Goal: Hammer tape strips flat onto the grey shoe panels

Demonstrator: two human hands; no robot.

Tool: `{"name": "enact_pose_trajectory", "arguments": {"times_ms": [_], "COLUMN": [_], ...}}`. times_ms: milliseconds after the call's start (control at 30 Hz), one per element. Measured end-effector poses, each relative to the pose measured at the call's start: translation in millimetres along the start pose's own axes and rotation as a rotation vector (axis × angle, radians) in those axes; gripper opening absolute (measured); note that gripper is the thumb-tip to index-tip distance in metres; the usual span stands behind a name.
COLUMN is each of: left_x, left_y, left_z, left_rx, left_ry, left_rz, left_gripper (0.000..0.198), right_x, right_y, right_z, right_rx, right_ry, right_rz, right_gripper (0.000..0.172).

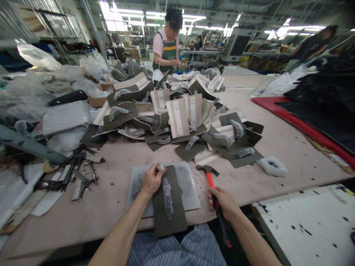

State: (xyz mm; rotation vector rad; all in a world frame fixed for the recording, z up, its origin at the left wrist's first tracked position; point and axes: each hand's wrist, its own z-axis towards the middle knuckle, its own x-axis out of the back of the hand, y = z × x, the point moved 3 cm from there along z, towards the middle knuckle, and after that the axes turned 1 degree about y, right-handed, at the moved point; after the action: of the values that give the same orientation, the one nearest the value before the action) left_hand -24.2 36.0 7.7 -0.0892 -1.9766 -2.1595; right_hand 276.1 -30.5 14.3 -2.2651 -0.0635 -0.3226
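Note:
My left hand (152,180) is closed around a short white-wrapped punch (160,167) with a shiny metal top, held upright at the far end of a dark olive panel (177,201). A carry handle (168,195) wrapped in clear plastic runs along the panel, with a small metal fitting at its near end. Under the panel lies a pale, worn pad (191,184), and the panel's near end overhangs the table edge above my lap. To the right, my right hand (223,202) grips a claw hammer (211,181) by its red and black handle, head pointing away.
Many similar panels with wrapped handles (177,114) are heaped beyond the pad. Pliers and other tools (80,171) lie left, near a metal bar (30,144). A white foam block (272,166) sits right. Black sheets (324,111) are stacked far right. A co-worker (168,48) stands opposite.

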Motion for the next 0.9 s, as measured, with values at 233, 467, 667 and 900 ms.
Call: {"name": "enact_pose_trajectory", "arguments": {"times_ms": [233,467,667,900], "left_x": [-4.6,-4.1,-4.7,-4.7], "left_y": [8,7,7,1], "left_z": [-8,-8,-7,-8], "left_rx": [-0.152,-0.145,-0.154,-0.119], "left_ry": [-0.015,0.004,-0.025,-0.032], "left_rz": [0.218,0.248,0.217,0.239], "left_gripper": [0.022,0.015,0.018,0.023], "right_x": [-41,-62,-36,-62], "right_y": [-56,-121,-186,-108], "right_z": [-50,-81,-130,-72], "right_rx": [0.355,0.992,1.298,0.813], "right_ry": [-0.064,0.113,0.499,0.069], "right_rz": [0.032,-0.987,-0.526,-0.918], "right_gripper": [0.032,0.019,0.026,0.021]}}
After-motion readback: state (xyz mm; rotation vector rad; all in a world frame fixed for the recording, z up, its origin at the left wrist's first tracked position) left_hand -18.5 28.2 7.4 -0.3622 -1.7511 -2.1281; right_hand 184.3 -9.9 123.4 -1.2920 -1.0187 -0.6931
